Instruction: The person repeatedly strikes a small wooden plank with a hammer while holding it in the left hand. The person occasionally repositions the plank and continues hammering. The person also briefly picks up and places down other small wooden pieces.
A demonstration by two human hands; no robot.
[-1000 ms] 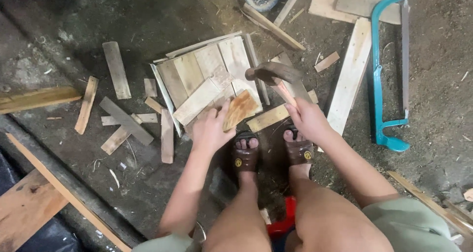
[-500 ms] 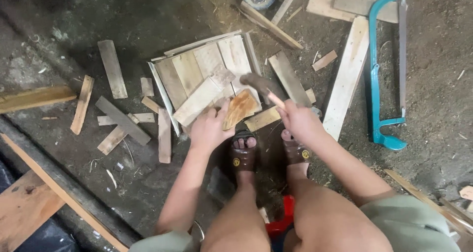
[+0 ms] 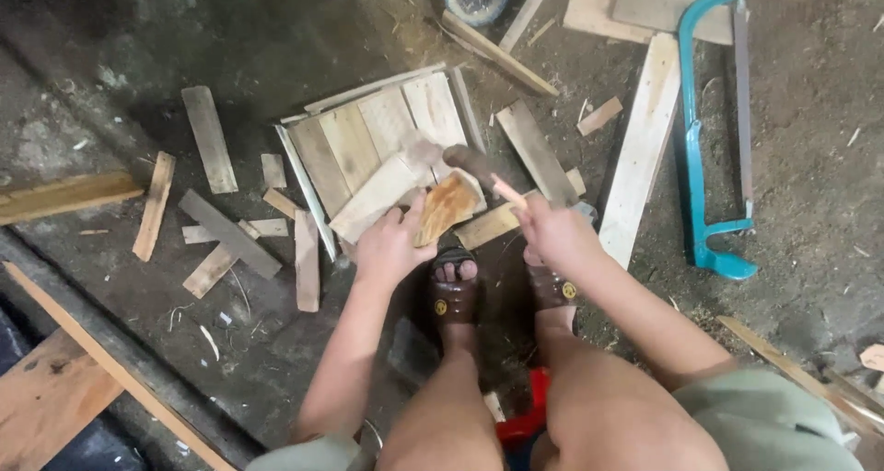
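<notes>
Here the left hand [image 3: 391, 245] pins the small orange-brown wood offcut [image 3: 444, 206] at the pale slatted panel's [image 3: 373, 139] 5 o'clock corner; right-hand fingers [image 3: 539, 215] wrap the wooden-handled hammer [image 3: 470, 162]. Strike squarely, clear of the pinning fingertips.

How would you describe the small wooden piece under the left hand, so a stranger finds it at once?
Start at the square panel of pale wooden slats on the dirt floor. At its near corner, beside the left hand, lies a small orange-brown wooden piece. Unlike the pale grey slats around it, it is warm-coloured with dark grain streaks.
</notes>
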